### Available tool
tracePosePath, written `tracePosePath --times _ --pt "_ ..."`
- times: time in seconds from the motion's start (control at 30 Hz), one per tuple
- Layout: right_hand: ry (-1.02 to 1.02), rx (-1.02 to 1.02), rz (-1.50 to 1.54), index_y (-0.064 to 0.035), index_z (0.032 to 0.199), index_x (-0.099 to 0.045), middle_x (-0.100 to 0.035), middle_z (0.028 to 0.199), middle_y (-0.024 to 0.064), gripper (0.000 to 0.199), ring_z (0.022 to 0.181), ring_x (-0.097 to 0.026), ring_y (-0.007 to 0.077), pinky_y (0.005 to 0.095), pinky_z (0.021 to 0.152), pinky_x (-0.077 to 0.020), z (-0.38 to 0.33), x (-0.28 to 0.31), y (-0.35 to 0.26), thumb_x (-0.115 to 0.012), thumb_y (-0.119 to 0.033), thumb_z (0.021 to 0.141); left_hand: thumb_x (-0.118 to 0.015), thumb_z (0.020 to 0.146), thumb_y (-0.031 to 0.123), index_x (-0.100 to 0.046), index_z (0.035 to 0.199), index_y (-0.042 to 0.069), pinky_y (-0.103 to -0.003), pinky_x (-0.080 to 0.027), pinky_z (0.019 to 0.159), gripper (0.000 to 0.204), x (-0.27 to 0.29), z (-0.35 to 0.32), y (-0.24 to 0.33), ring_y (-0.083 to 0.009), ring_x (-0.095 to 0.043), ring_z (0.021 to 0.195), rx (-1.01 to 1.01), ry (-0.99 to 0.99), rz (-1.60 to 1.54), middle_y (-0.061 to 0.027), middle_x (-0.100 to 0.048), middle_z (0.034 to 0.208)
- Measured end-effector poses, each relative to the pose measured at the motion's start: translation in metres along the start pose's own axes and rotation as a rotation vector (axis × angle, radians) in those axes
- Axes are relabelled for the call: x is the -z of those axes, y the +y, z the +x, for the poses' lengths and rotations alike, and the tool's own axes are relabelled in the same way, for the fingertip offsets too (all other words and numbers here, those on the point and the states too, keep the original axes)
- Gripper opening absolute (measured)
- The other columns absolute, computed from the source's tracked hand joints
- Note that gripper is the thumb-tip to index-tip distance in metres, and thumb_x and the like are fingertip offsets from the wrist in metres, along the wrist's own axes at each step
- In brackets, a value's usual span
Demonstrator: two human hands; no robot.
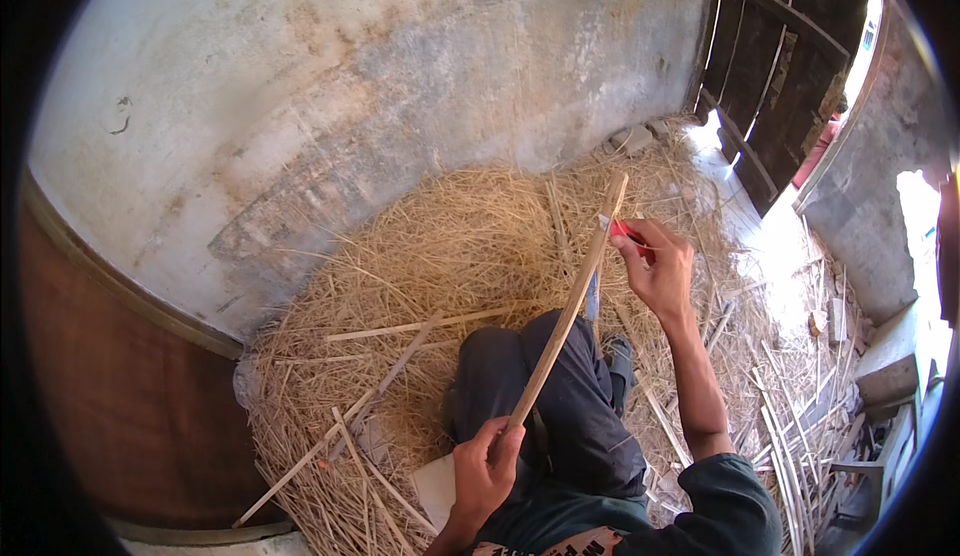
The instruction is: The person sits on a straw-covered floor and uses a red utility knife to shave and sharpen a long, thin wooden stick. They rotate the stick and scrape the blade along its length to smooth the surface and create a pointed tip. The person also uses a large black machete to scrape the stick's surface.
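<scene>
My left hand (487, 468) is closed around the lower end of a long, flat strip of bamboo or wood (566, 323). The strip slants up and away across my knees. In my right hand (657, 266) is a small red-handled cutter (632, 235), gripped between thumb and fingers. Its short pale blade lies against the strip near the far end. Part of the cutter's handle is hidden by my fingers. Something blue and narrow (593, 298) shows just behind the strip, too covered to name.
A thick heap of straw-like shavings (450, 231) covers the floor, with loose thin strips (400, 366) on it. A stained wall (420, 76) rises ahead. Stone blocks (632, 140) lie at its foot. A dark plank door (775, 66) stands far right, with a person's red sleeve (818, 154) beyond.
</scene>
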State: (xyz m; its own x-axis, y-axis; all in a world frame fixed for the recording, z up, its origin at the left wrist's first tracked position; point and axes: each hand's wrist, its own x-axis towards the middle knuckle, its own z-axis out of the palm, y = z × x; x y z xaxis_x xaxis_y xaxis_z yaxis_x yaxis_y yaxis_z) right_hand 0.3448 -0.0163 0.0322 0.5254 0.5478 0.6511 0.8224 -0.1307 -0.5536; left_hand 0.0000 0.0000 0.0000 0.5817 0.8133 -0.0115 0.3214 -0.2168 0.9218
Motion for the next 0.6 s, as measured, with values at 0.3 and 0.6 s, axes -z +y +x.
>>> tracePosePath --times 0.3,0.6 --pt "-0.177 -0.239 0.544 -0.0011 0.104 -0.072 -0.059 0.074 0.0002 0.033 0.056 -0.049 0.0099 0.0271 0.051 -0.0364 -0.013 0.01 0.034 -0.071 -0.034 0.101 -0.07 0.104 0.023 -0.069 0.107 -0.002 -0.024 -0.033 0.052 0.026 -0.02 -0.008 -0.012 -0.001 -0.043 0.06 0.076 -0.085 -0.22 0.0037 -0.055 0.066" --pt "-0.284 -0.366 1.166 -0.0044 0.101 -0.062 -0.043 0.069 -0.0054 0.051 0.054 -0.031 0.0024 0.0222 0.048 -0.0196 -0.018 0.009 0.022 -0.066 -0.055 0.102 -0.072 0.103 0.019 -0.069 0.107 0.0 -0.023 -0.029 0.054 0.02 -0.015 -0.002 -0.027 -0.0002 -0.039 0.061 0.095 -0.158 -0.369 0.0075 -0.053 0.068"
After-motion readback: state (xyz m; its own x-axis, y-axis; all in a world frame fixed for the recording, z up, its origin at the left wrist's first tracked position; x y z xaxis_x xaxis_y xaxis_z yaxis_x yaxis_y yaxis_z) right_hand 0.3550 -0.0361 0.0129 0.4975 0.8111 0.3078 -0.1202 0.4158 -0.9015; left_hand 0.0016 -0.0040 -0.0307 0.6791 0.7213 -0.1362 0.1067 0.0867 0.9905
